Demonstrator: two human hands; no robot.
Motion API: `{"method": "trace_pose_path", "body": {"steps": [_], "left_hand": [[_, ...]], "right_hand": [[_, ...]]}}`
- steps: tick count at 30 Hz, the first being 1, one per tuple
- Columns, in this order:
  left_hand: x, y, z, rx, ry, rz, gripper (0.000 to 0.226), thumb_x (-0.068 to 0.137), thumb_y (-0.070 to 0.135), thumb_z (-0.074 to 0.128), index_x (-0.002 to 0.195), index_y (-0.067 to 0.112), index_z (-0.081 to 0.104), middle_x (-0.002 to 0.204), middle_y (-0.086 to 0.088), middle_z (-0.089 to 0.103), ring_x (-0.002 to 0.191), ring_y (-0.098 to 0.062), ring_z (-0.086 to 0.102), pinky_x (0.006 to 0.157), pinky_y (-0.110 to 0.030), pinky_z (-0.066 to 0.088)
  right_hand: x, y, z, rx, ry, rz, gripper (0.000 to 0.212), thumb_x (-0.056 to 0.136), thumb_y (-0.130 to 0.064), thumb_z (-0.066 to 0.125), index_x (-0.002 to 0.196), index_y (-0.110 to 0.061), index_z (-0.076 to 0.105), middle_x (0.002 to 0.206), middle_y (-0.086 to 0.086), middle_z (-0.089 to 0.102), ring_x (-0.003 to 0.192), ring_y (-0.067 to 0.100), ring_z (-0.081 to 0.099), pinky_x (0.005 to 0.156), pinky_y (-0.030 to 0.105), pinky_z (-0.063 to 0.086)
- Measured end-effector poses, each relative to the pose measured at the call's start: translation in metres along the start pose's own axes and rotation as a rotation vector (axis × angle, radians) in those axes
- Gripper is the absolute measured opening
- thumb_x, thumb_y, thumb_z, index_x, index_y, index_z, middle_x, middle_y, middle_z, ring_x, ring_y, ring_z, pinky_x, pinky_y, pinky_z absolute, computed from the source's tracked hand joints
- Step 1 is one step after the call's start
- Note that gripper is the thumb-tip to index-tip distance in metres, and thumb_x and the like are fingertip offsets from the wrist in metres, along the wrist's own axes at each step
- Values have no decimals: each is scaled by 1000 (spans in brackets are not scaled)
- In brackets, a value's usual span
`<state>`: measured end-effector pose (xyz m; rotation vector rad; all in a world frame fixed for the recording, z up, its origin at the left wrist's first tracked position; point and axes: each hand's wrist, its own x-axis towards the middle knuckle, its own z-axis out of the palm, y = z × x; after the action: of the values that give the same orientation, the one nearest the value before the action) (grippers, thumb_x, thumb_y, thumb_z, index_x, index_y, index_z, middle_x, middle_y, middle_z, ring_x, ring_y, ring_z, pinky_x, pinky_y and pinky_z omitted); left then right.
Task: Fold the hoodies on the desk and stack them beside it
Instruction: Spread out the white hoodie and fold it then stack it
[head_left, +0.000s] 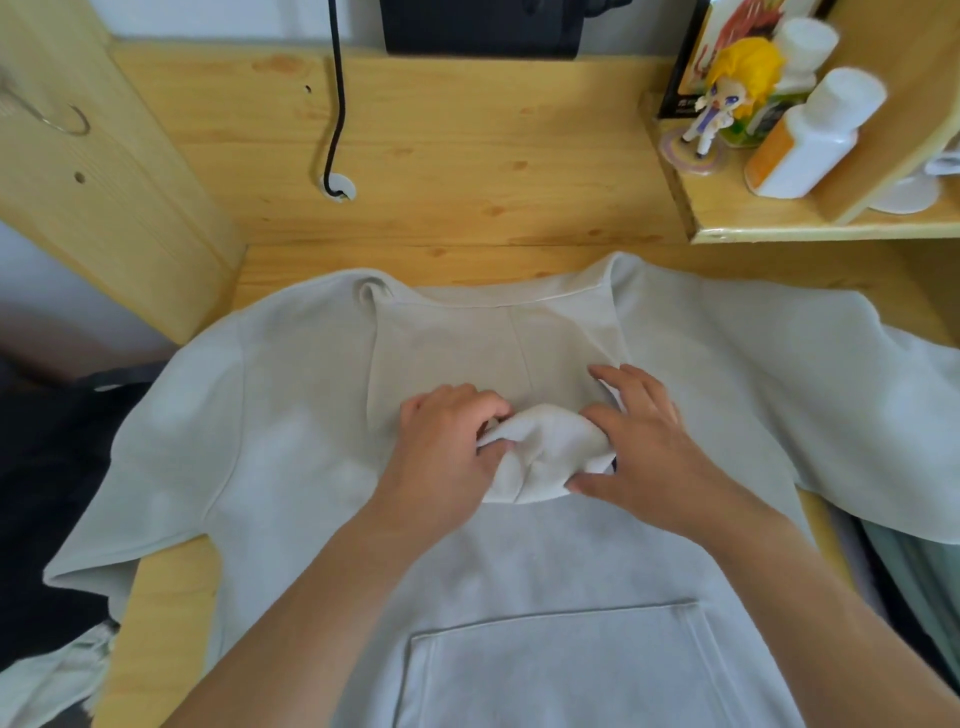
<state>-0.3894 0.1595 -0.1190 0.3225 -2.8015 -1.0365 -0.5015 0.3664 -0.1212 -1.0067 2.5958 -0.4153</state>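
Observation:
A pale grey hoodie (291, 447) lies front up across the wooden desk (457, 171), its hood spread flat toward the back wall and its kangaroo pocket (556, 665) near me. Both sleeves hang over the desk's left and right edges. At the neckline a bunched fold of the hood's fabric (545, 457) stands up. My left hand (441, 457) grips that fold from the left with curled fingers. My right hand (644, 447) pinches it from the right with the thumb under it, the fingers spread over the hood.
A black cable (337, 104) drops into a grommet hole at the back of the desk. A raised shelf at the right (810, 228) holds a figurine (727, 98) and white bottles (810, 135). Dark clothing (47, 493) lies left of the desk, greenish fabric (914, 582) right.

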Motion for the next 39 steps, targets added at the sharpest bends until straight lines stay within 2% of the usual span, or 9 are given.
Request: {"method": "trace_pose_path", "body": {"steps": [4, 8, 12, 17, 22, 27, 31, 34, 39], "left_hand": [[-3, 11, -21, -6, 251, 291, 23, 82, 4, 69, 95, 21, 61, 90, 6, 49, 86, -20, 49, 81, -39, 39], [31, 5, -53, -205, 125, -13, 28, 92, 30, 72, 112, 24, 54, 96, 13, 56, 87, -12, 55, 78, -35, 48], [62, -15, -75, 80, -173, -118, 22, 86, 18, 73, 100, 29, 59, 95, 8, 63, 94, -23, 64, 74, -39, 50], [86, -16, -117, 204, 261, 19, 19, 90, 0, 59, 103, 10, 68, 98, -3, 47, 91, -25, 50, 76, -37, 38], [52, -26, -116, 186, 379, 259, 22, 89, 1, 59, 108, 5, 69, 98, 1, 44, 92, -18, 47, 80, -28, 36], [-31, -58, -52, -65, 312, -49, 32, 91, 17, 60, 123, 19, 66, 114, 3, 44, 107, -5, 51, 100, -11, 34], [-64, -87, -10, -451, 324, -563, 45, 85, 2, 64, 117, 33, 60, 112, 0, 43, 86, -17, 56, 76, -27, 49], [-47, -87, -21, -863, 476, -997, 12, 99, 10, 49, 92, 18, 54, 91, -17, 52, 56, -21, 61, 53, -25, 51], [-9, -71, -42, -825, 1, -1268, 54, 107, 54, 31, 108, 7, 57, 101, -20, 70, 75, -35, 72, 58, -36, 56]], "right_hand": [[15, -2, -16, 47, 445, -168, 28, 66, 5, 82, 89, -7, 71, 115, 13, 64, 113, 32, 51, 94, 28, 36], [38, -28, -60, 406, 541, -9, 21, 81, 4, 66, 97, -9, 68, 85, -1, 66, 79, 10, 54, 68, 14, 39], [58, -36, -85, 427, 522, -81, 28, 82, 6, 57, 101, -12, 68, 87, -12, 64, 83, 7, 56, 74, 27, 45], [69, -23, -108, 239, 491, -223, 52, 73, 13, 45, 110, -12, 71, 97, -8, 66, 93, 15, 61, 80, 40, 51], [55, -30, -104, 316, 667, -244, 58, 71, 14, 41, 117, -7, 69, 111, -6, 63, 106, 12, 57, 93, 22, 45], [-15, -14, -18, 472, 519, -237, 41, 81, 8, 50, 116, -5, 67, 114, -1, 69, 107, 9, 64, 96, 17, 45], [-35, 27, 30, 717, 595, 512, 19, 87, -12, 54, 96, -25, 65, 96, -4, 68, 95, 19, 67, 85, 34, 56], [-11, 33, 21, 994, 392, 936, 13, 97, -26, 53, 91, -17, 60, 88, 12, 69, 78, 30, 68, 62, 39, 59], [10, 17, 2, 1103, -32, 952, 42, 98, -46, 58, 103, -4, 63, 92, 20, 75, 78, 31, 76, 66, 40, 62]]}}
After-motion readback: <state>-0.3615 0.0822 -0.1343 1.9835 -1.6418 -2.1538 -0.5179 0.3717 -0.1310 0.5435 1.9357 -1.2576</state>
